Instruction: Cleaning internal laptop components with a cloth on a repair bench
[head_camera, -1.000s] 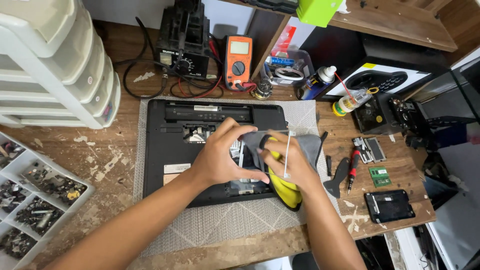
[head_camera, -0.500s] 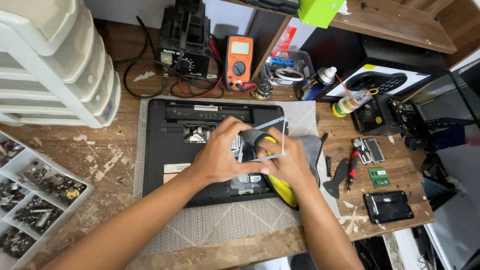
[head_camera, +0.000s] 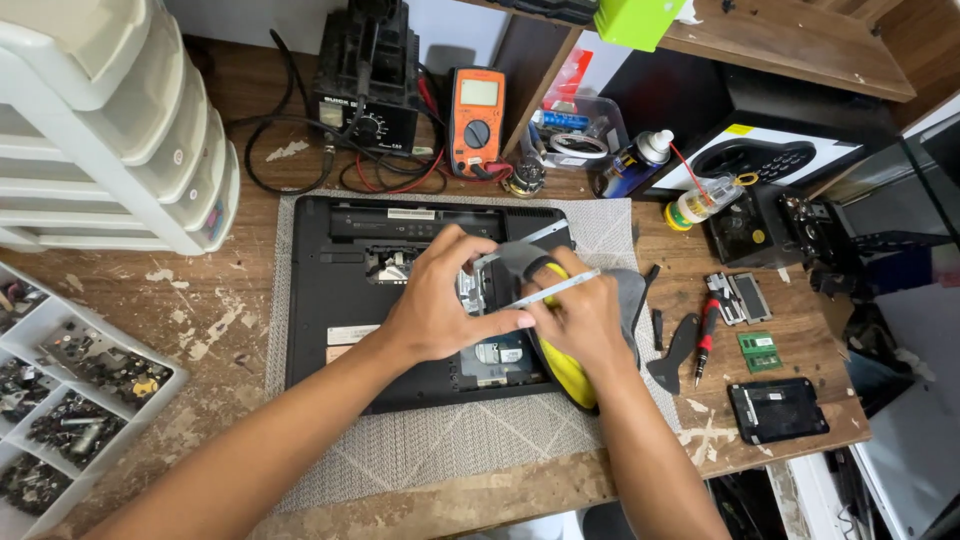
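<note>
Worn wooden workbench (head_camera: 200, 330), paint-flecked, with a grey woven mat (head_camera: 420, 455) at centre. On the mat lies a black laptop base (head_camera: 330, 300), underside up, bay open. Left hand (head_camera: 435, 310) rests on the base, thumb and forefinger pinched on a thin silver plate (head_camera: 555, 290) lifted over the bay. Right hand (head_camera: 585, 320) at 3 o'clock of the left, fingers clamped on the same plate's right end. Yellow-handled tool (head_camera: 568, 375) sits under the right hand.

At 12 o'clock: orange multimeter (head_camera: 476, 120), black soldering station (head_camera: 365, 90), blue spray can (head_camera: 633, 162). At 1 o'clock, small clear bottle with yellow label (head_camera: 700, 203). At 3 o'clock, green memory stick (head_camera: 760, 350), red screwdriver (head_camera: 704, 340). At 4 o'clock, black hard drive (head_camera: 778, 410). At 10 o'clock, white drawer stack (head_camera: 110, 130). At 8 o'clock, white parts tray (head_camera: 70, 400).
</note>
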